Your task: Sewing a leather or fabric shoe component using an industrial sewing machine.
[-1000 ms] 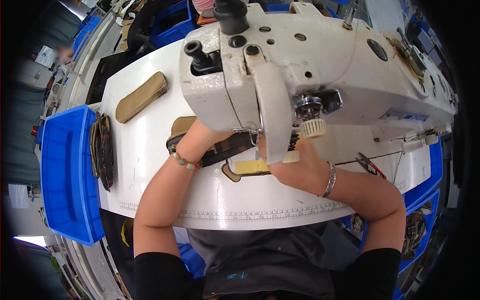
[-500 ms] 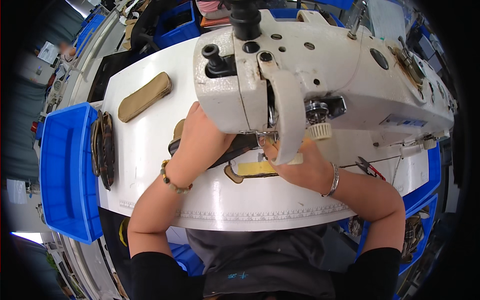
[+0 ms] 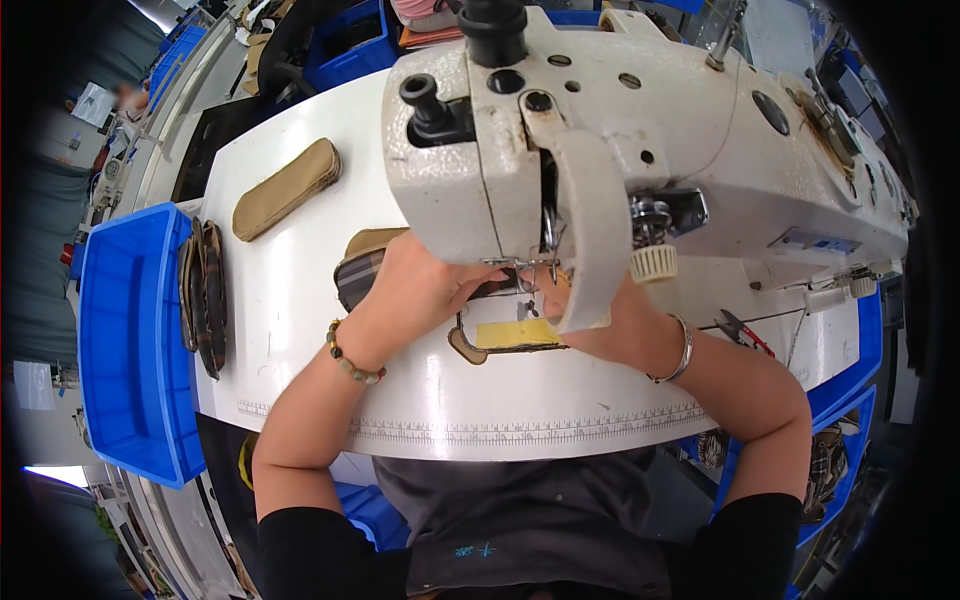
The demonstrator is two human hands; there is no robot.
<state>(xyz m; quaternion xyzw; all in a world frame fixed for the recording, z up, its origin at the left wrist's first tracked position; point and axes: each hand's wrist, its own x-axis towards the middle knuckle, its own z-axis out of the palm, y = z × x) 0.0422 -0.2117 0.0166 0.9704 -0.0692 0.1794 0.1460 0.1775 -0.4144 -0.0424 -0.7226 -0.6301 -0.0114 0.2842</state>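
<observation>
The operator, seen from above, wears a black short-sleeved top, its left sleeve [image 3: 312,545] and right sleeve [image 3: 755,540] plain, ending above the elbow. Over it lies a dark grey apron [image 3: 520,495], softly creased, with a small pale spot and a blue embroidered mark [image 3: 475,550] toward the lower edge of the view. Above the bare left hand [image 3: 412,285], a bracelet [image 3: 352,368] of rounded dark, amber and pale greenish beads; above the bare right hand [image 3: 632,325], a silver-coloured metal bangle [image 3: 686,352].
</observation>
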